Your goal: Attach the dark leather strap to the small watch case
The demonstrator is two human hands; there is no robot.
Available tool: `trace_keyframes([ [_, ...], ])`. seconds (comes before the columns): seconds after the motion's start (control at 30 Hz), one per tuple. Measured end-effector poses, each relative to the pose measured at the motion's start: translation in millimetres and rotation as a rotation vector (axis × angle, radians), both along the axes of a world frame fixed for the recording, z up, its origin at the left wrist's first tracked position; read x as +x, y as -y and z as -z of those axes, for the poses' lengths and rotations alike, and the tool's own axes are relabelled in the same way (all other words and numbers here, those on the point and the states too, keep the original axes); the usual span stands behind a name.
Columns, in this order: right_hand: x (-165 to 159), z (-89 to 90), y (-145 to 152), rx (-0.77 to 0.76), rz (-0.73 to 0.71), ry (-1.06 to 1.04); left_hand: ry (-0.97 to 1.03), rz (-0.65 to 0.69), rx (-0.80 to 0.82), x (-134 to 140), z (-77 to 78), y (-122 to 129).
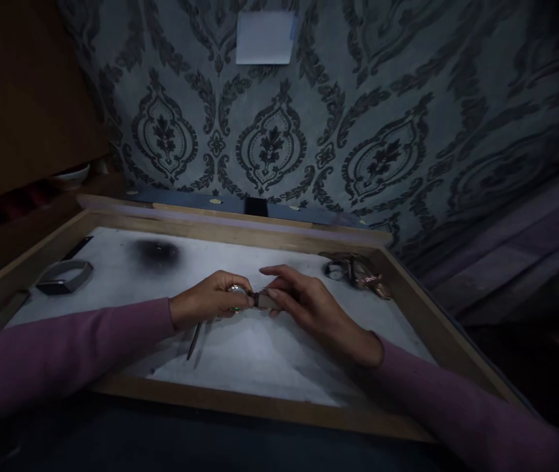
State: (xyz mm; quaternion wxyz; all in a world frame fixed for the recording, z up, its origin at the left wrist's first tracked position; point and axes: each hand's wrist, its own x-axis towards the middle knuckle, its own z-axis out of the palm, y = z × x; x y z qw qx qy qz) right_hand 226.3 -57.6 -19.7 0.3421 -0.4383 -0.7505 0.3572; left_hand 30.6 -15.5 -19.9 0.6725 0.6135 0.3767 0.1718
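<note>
Over the middle of the white-lined tray, my left hand (215, 298) is closed around a round, shiny wristwatch (235, 298). From its right side extends a brownish strap (266, 301), pinched between the thumb and fingers of my right hand (304, 303); the index finger is stretched out above it. Most of the watch is covered by my left fingers. Below my left hand a thin dark rod-like tool (193, 342) slants across the white surface, its upper end close to the hand.
A wooden rim (240, 391) surrounds the tray. Several watches (353, 270) lie heaped at the back right. At the left lies a grey band-like loop (64, 277). A dark smudge (156, 252) marks the lining. Patterned wall covering (269, 144) rises behind.
</note>
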Motion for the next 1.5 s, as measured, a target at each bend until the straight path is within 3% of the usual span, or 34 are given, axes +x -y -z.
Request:
trace_keyframes([
  [0.27,-1.5,0.1,-1.2,-0.022,0.037,0.024,0.026,0.023,0.002,0.0,-1.6,1.2],
  [0.5,0.3,-0.5,-3.0,0.097,0.072,0.118,0.027,0.01,0.022,-0.9,-1.4,-0.4],
  [0.73,0.6,-0.8,-3.7,-0.088,0.006,-0.03,0.014,-0.007,0.033,0.4,-0.1,-0.6],
  [0.9,0.2,-1.2,-2.4,-0.106,-0.025,-0.038,0.013,0.005,0.041,0.3,-1.1,0.3],
  [1.13,-1.8,-3.2,-0.8,-0.061,-0.023,0.061,0.033,0.034,0.047,-1.0,1.6,-1.3],
  [1.5,-4.9,-2.1,-0.1,0.177,0.012,0.194,0.048,-0.008,0.012,0.2,-0.6,-0.3],
])
